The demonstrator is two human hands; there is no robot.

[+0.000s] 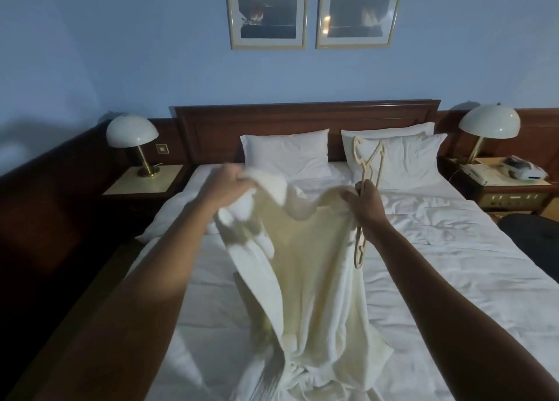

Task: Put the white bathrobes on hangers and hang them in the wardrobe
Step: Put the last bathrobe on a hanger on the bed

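I hold a white bathrobe up over the bed, its lower part trailing onto the sheet. My left hand grips the robe's upper edge at the left; that hand is blurred. My right hand grips the robe's other upper edge together with a pale wooden hanger. The hanger stands nearly upright, its hook above my fist and one arm hanging below it beside the cloth. No wardrobe is in view.
The bed has rumpled white sheets and white pillows against a dark wooden headboard. Bedside tables with dome lamps flank it; a telephone is on the right one. A dark object lies at the bed's right edge.
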